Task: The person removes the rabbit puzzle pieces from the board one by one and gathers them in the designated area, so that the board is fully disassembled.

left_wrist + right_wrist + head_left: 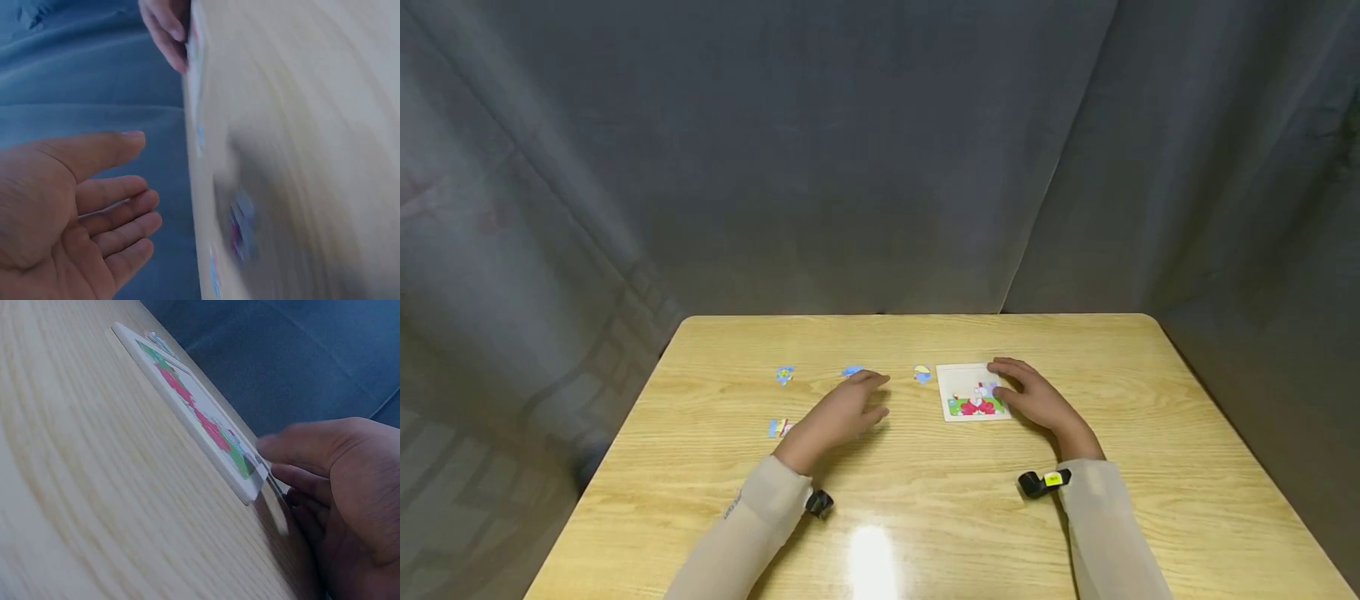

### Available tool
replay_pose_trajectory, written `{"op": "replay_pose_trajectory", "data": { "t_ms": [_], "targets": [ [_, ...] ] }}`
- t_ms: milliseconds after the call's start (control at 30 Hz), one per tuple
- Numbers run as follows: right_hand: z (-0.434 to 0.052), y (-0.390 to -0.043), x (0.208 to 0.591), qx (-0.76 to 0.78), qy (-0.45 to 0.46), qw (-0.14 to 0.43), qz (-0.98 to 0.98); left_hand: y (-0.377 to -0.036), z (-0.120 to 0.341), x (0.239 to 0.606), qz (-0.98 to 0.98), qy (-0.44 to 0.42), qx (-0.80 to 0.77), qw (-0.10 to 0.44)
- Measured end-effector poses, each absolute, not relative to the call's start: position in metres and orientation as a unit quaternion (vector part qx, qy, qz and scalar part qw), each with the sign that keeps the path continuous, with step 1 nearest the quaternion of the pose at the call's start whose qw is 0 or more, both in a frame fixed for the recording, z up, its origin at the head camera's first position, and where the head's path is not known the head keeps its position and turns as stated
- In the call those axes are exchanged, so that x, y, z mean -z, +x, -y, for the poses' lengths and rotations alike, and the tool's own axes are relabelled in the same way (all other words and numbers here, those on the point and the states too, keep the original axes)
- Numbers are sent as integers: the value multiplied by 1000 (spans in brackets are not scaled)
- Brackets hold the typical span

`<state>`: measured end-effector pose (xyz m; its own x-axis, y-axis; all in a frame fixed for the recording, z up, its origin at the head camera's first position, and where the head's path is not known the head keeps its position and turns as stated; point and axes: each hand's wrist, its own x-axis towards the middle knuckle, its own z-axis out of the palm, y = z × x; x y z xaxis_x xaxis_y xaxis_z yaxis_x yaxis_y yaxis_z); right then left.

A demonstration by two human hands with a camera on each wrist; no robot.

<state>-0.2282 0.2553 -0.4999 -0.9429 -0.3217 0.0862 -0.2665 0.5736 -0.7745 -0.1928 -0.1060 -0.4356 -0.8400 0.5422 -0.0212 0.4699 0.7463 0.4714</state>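
Wooden table point(1075, 533), square puzzle board point(958, 385) flat

No words or numbers can be read anywhere. The yellow tag point(1053, 478) on the right wrist strap, lower right of the head view, may carry print, but it is too small to make out. The puzzle board point(973, 392) shows only pictures.

A white square puzzle board point(973, 392) lies flat right of centre, partly filled with a red, green and white picture. Loose pieces lie apart: a blue-yellow piece point(922, 374) just off its 9 o'clock, a blue piece point(852, 371) further on, a third piece point(785, 375) beyond, a fourth piece point(778, 428) toward 8 o'clock.
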Motion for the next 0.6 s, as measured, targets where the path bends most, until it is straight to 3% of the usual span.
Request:
{"op": "replay_pose_trajectory", "data": {
  "t_ms": [300, 600],
  "targets": [
    [-259, -228, 498, 431, -157, 6, -889, -199, 61, 423, -909, 288, -298, 39],
    [-257, -228, 494, 427, -153, 0, -891, -204, 6, 420, -906, 291, -305, 41]
  ]
}}
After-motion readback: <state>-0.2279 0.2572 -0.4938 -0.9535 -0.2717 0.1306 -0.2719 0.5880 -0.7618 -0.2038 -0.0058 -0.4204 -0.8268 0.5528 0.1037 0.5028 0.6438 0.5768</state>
